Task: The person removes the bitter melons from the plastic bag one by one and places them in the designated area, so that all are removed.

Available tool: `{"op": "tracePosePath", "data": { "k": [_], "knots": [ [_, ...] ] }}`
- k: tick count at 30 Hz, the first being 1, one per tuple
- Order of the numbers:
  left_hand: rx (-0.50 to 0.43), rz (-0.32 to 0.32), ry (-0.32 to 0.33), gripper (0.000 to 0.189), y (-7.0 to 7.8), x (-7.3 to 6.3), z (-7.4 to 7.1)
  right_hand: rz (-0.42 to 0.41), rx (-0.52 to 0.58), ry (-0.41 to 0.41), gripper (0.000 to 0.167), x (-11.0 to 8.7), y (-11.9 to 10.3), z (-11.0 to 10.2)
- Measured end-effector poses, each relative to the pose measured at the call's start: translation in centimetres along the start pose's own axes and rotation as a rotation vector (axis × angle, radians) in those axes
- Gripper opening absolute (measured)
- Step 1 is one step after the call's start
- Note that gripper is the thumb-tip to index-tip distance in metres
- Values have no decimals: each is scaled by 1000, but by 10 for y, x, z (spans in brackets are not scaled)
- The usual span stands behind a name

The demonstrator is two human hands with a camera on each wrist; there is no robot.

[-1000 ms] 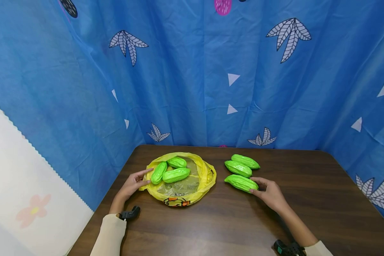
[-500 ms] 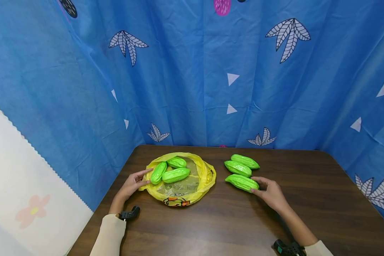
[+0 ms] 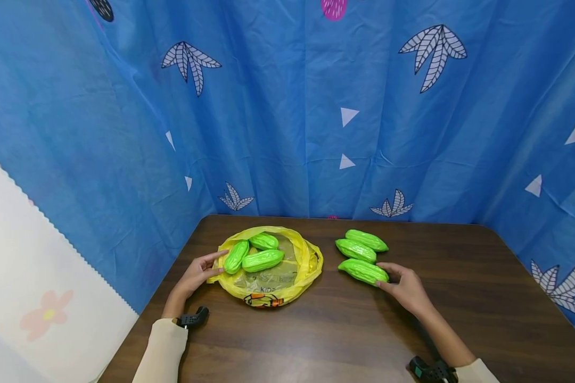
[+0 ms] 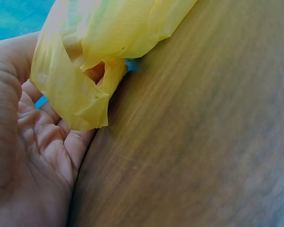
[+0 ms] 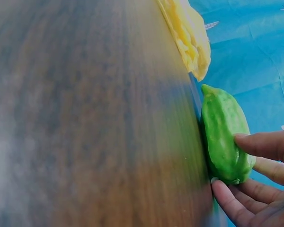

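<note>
My left hand holds the left rim of a yellow plastic bag; in the left wrist view its crumpled edge lies between thumb and fingers. Inside the spread bag are three bright green bitter gourds, one beside my left fingertips. My right hand grips the near end of another bitter gourd, the thumb on one side and the fingers round the other. Two more bitter gourds, a middle one and a far one, lie just behind it on the table.
The dark wooden table carries the bag at left and the loose gourds right of centre. A blue patterned curtain hangs behind the table and along its sides. Pale cloth hangs at the left.
The gourd in my right hand has shifted very slightly to the right. Both hands have otherwise stayed in place, and the bag looks the same.
</note>
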State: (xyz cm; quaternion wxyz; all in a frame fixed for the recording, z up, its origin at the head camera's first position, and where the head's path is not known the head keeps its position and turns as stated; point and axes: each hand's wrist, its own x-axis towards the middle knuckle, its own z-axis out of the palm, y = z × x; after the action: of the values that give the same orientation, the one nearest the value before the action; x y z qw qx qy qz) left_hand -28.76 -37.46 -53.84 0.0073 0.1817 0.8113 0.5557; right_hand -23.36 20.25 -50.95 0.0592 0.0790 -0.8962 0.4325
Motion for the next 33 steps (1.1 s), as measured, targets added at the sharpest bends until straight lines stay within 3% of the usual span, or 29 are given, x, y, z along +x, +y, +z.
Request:
{"op": "tracePosePath", "data": {
  "k": [19,33],
  "knots": [
    [-21,37,-14,53,1,0,0,-26,-16,20,45,1,-7,-8],
    [-29,28,-11,54,-1,-1,0,-43,-25,40,44,-1,-14,-19]
  ]
}}
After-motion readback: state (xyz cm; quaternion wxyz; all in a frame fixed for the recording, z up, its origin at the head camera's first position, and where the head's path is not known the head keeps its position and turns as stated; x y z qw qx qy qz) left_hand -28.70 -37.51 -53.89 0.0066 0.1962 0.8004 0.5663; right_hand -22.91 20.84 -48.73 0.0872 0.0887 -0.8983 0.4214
